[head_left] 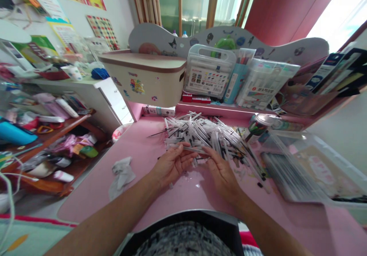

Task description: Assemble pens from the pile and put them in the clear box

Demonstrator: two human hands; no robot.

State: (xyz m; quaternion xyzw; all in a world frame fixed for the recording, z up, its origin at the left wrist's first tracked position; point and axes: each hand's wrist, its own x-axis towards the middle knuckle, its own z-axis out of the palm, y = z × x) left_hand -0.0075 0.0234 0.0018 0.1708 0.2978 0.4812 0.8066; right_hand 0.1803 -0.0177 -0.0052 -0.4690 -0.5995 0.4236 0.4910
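Note:
Between my two hands a thin clear plastic tube (192, 149) lies crosswise, just in front of a heap. My left hand (173, 164) pinches its left end between thumb and fingertips, palm partly turned up. At the tube's other end, my right hand (220, 170) grips with thumb and fingers. Behind them spreads a loose heap of white and clear tubes (192, 128) mixed with thin black sticks. Small bits lie on the pink table (137, 206) below my hands. To the right, a clear plastic box (304, 168) holds a row of slim, pen-like pieces.
A crumpled white tissue (122, 174) lies left of my hands. A jar (259, 126) stands right of the heap. On the raised shelf are a beige lidded bin (149, 78), a clear carry case (209, 72) and a pen box (263, 84). A cluttered wooden rack (77, 124) stands at left.

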